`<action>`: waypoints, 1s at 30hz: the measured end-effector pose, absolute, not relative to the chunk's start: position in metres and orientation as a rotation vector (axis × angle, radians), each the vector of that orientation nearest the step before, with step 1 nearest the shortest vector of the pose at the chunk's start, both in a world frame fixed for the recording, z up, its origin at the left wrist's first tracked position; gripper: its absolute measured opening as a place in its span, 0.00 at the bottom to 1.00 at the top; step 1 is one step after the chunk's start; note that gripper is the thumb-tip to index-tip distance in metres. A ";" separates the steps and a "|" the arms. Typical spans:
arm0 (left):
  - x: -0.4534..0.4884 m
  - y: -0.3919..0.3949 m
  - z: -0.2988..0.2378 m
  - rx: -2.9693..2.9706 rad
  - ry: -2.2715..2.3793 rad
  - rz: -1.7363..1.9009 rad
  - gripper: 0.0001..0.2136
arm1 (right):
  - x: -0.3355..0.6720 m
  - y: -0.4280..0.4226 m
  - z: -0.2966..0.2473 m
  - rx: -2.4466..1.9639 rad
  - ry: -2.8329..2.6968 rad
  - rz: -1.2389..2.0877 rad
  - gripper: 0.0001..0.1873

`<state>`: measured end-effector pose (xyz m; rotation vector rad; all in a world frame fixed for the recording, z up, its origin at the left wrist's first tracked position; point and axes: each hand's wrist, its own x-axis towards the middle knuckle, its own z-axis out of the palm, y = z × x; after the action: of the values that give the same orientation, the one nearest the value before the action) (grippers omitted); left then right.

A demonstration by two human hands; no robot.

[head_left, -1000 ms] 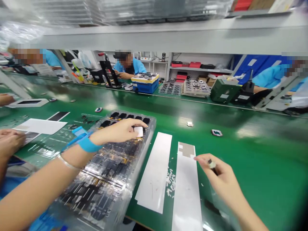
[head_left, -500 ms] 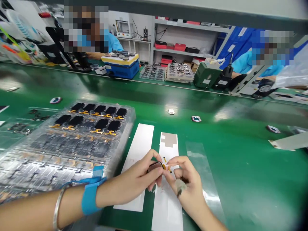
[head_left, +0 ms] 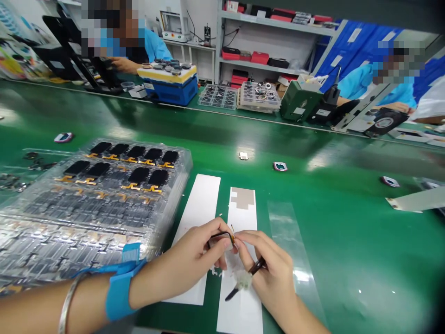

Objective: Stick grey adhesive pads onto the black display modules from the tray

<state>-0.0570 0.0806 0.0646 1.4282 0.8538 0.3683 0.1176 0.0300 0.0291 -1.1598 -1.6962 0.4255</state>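
Observation:
My left hand (head_left: 187,264), with a blue strap and a metal bangle on its wrist, pinches a small dark rectangular part (head_left: 219,238) with an orange flex tail. My right hand (head_left: 269,273) meets it from the right; its fingertips pinch at the part's flex end, and a dark pen-like tool (head_left: 245,280) lies tucked in its fingers. Both hands hover over two white paper strips (head_left: 243,260) on the green belt. A stack of clear trays (head_left: 93,199) holding several black parts stands to the left.
A clear film strip (head_left: 290,241) lies right of the white strips. Small loose parts (head_left: 280,166) sit on the green conveyor (head_left: 347,241). Across it, other people in blue work beside a blue bin (head_left: 169,83), part trays (head_left: 259,96) and a green machine (head_left: 299,99).
My left hand left the tray with a part and came to the white strips. My right hand joined it there, and the tool now shows in its fingers. The view shifted right.

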 end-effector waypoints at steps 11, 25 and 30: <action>-0.057 0.081 0.068 1.760 0.929 0.289 0.08 | 0.118 0.030 0.025 -1.263 -1.731 0.422 0.07; -0.057 0.084 0.063 1.371 0.850 0.342 0.08 | 0.131 0.051 0.028 -1.434 -1.226 1.303 0.11; -0.057 0.082 0.068 1.391 0.848 0.322 0.07 | 0.129 0.051 0.026 -1.398 -1.221 1.369 0.09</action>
<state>-0.0572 0.0820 0.0681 1.3911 0.8482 0.3217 0.1295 0.0510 0.0262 -1.3984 -1.2212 1.3687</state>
